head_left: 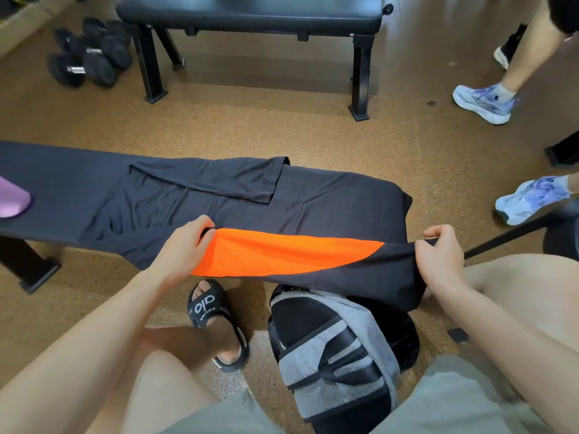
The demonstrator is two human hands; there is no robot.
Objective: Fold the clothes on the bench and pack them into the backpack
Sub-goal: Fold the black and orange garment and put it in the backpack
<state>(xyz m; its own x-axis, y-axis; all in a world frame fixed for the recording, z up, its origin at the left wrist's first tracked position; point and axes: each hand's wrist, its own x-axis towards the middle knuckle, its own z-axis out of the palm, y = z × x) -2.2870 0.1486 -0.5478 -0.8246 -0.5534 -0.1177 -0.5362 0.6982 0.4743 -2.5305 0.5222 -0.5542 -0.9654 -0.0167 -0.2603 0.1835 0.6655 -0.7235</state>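
Observation:
A black garment with an orange panel (pixel 282 255) is stretched between my hands in front of the bench (pixel 47 170). My left hand (pixel 185 245) pinches its left edge at the orange part. My right hand (pixel 441 255) grips the black right end, which hangs down over the backpack. A dark shirt (pixel 219 195) lies spread flat along the bench top, one sleeve folded over. The grey and black backpack (pixel 332 352) stands on the floor between my knees, below the held garment.
A purple object (pixel 12 198) rests at the bench's left end. A second black bench (pixel 250 14) stands behind, with dumbbells (pixel 87 51) at its left. Another person's legs in blue trainers (pixel 482 101) are at the right. My sandalled foot (pixel 216 321) is beside the backpack.

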